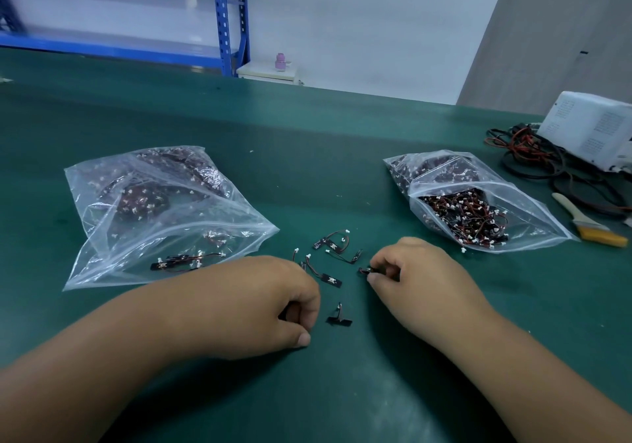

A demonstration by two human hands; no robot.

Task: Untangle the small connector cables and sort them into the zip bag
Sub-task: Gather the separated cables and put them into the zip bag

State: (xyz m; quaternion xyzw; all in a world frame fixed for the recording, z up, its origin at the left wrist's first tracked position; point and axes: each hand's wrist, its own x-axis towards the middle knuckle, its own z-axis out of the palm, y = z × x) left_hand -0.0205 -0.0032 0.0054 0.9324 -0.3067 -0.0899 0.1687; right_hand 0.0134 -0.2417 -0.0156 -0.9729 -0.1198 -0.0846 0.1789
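**Few cables sorted, most left in the tangle**

Most of the view was taken up by the dark green bench mat (342,134), with the work laid out on it.

On the left lay the large clear plastic zip bag (99,264), mouth open toward the person. It held packed bundles deep inside and only a few loose black-strip cables (181,263) just within the mouth. This looked like the receiving bag, barely filled with loose ones.

On the right, well apart from it, lay the smaller clear zip bag (533,213), also open. It was crowded with a tangled mass of red-and-black wires with white plugs (468,216), so the bulk of the job seemed to be ahead.

The left hand (273,305) rested on the mat with its fingers curled round a dark strip (285,314) that was only partly showing. The right hand (420,271) was also on the mat, pinching the end of one small black connector cable (365,270) between thumb and fingertips.

Between the two hands and just beyond them, a handful of separated cables (331,244) lay scattered on the mat, not yet bagged. One short piece (339,320) sat just beside the left thumb.
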